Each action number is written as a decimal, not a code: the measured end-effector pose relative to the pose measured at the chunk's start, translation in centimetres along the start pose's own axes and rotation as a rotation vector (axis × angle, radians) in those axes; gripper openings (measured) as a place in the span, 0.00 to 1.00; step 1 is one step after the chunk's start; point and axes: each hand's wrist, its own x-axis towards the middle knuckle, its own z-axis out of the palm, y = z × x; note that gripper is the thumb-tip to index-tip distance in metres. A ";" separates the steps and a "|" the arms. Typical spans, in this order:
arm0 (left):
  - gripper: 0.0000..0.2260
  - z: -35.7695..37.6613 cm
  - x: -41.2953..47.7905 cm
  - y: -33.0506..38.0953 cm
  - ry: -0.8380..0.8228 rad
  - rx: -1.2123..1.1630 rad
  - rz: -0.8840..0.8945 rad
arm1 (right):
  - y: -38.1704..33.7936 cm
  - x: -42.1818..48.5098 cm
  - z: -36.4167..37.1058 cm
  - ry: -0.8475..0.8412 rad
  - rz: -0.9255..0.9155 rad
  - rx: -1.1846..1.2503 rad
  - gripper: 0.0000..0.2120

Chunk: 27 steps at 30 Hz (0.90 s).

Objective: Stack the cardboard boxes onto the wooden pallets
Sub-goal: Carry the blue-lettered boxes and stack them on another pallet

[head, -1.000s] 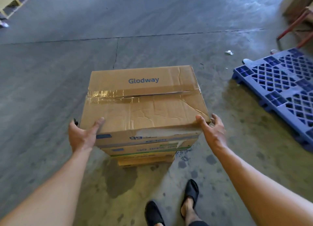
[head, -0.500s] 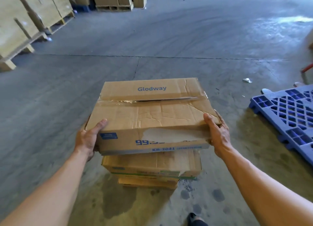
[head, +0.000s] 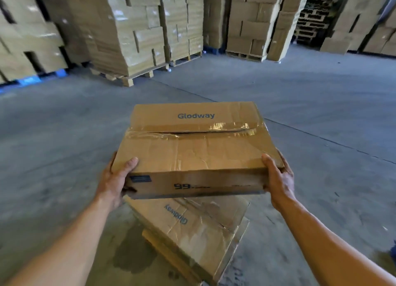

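A flat, taped cardboard box [head: 197,150] printed "Glodway" is held in the air in front of me. My left hand [head: 114,181] grips its near left corner, thumb on top. My right hand [head: 278,176] grips its near right corner the same way. Below it on the concrete floor lies a short stack of similar boxes [head: 192,227], turned at an angle to the lifted one. Wooden pallets [head: 128,79] loaded with tall wrapped cardboard stacks stand at the back left.
More loaded pallets [head: 246,56] line the back wall, with a pile of bare dark pallets [head: 310,21] at the back right. Blue pallets [head: 30,79] show under the far-left stacks. Grey concrete floor [head: 300,105] lies between me and the stacks.
Both hands have lifted the top box clear off the floor stack. The view has swung up and left, bringing the loaded pallets into sight and the blue plastic pallet out of it.
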 end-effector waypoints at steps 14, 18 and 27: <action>0.15 -6.5 -29.3 -5.8 0.396 -0.094 0.128 | 3.0 -10.4 -8.2 -0.323 -0.091 -0.075 0.42; 0.15 -7.2 -40.4 -9.4 0.495 -0.081 0.103 | 5.3 -15.3 -13.2 -0.426 -0.043 -0.083 0.41; 0.24 -5.7 -59.4 -15.0 0.752 -0.196 0.063 | 8.8 -23.1 -20.2 -0.651 0.014 -0.108 0.51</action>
